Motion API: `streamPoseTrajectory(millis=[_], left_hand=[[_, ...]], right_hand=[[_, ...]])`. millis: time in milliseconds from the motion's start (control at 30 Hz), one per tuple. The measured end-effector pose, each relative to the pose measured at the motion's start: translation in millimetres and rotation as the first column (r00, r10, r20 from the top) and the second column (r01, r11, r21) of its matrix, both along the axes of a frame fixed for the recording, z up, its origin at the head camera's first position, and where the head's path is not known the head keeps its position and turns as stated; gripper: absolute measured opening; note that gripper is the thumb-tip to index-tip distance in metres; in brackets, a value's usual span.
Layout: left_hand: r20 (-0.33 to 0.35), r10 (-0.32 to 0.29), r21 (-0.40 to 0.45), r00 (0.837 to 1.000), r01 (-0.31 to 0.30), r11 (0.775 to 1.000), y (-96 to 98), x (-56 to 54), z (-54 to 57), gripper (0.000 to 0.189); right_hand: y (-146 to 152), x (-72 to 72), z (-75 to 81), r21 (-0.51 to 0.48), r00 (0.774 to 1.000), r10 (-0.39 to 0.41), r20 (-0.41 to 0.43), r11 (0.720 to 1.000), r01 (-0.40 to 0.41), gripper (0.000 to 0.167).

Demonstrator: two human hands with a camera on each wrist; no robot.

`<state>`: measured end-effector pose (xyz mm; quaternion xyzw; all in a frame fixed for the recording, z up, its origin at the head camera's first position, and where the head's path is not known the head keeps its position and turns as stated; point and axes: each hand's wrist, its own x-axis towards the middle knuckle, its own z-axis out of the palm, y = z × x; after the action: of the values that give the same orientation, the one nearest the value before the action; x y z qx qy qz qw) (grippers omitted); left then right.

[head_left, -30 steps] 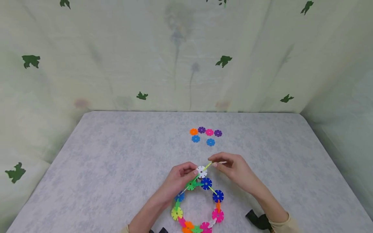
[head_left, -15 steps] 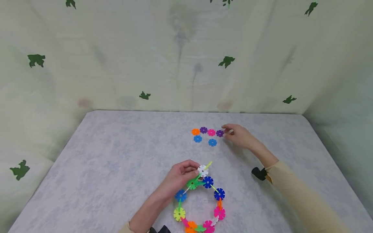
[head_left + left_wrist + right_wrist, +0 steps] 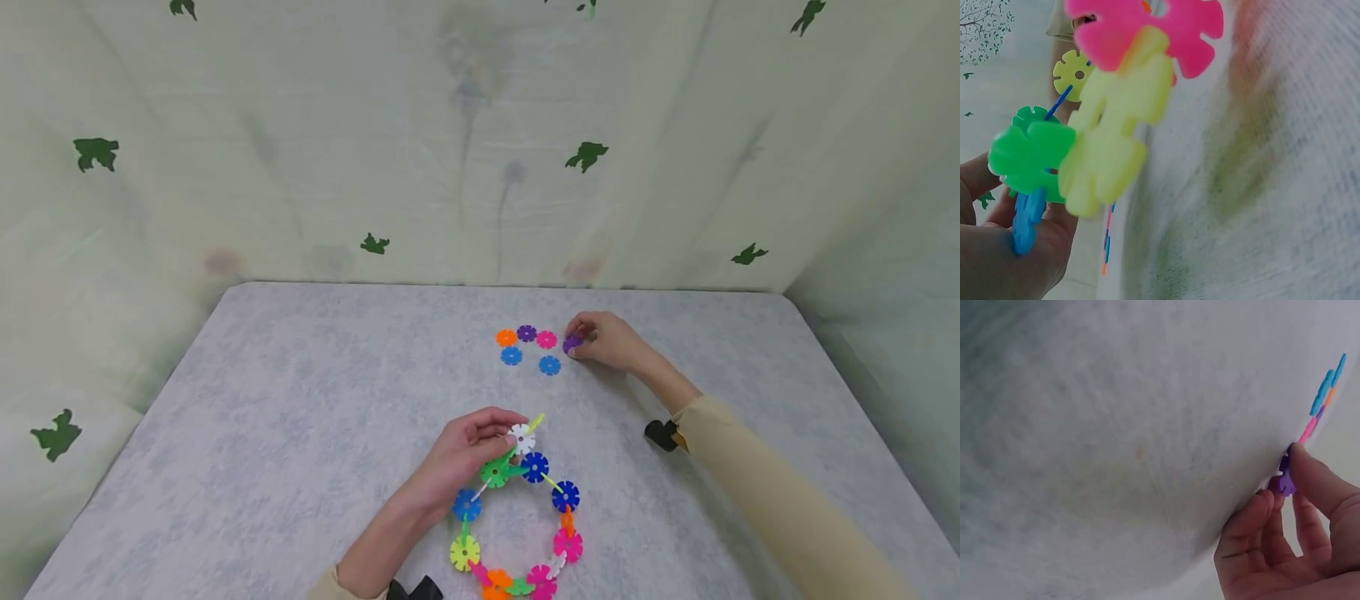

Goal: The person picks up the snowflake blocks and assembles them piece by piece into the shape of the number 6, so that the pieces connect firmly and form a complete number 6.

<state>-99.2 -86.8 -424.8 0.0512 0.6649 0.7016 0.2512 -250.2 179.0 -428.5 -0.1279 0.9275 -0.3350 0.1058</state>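
Nearest you, the ring of flat, notched, petal-edged discs curves over the mottled grey tabletop. At its far end your left hand, fingers bent, pinches the white disc. Farther out — right arm stretched forward — your right hand pinches a purple disc between thumb and fingers, near five loose discs. Behind hangs creased, pale cloth.

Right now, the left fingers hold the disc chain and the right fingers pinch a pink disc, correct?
Not pink: the right fingers pinch a purple disc, as the right wrist view shows. The left fingers do hold the disc chain.
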Motion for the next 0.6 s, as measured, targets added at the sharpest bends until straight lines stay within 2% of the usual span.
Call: streamPoseTrajectory(millis=[200, 367, 467, 600], left_hand=[[0.007, -0.004, -0.011, 1.000, 0.004, 1.000, 0.8, 0.9, 0.3, 0.029], [-0.003, -0.008, -0.008, 1.000, 0.008, 1.000, 0.9, 0.9, -0.5, 0.028], [-0.025, -0.011, -0.023, 1.000, 0.010, 1.000, 1.0, 1.0, -0.1, 0.027], [-0.049, 0.001, -0.050, 0.999, -0.003, 0.999, 1.2, 2.2, 1.9, 0.027]], right_hand=[[2.6, 13.7, 4.4, 0.020, 1.000, -0.017, 0.018, 1.000, 0.017, 0.016], [5.4, 28.7, 6.8, 0.013, 1.000, -0.021, -0.001, 1.000, 0.021, 0.015], [6.0, 42.5, 9.3, -0.044, 1.000, -0.021, -0.004, 0.999, 0.021, 0.017], [0.3, 67.8, 13.4, -0.158, 1.000, -0.023, -0.012, 0.987, 0.020, 0.019]])
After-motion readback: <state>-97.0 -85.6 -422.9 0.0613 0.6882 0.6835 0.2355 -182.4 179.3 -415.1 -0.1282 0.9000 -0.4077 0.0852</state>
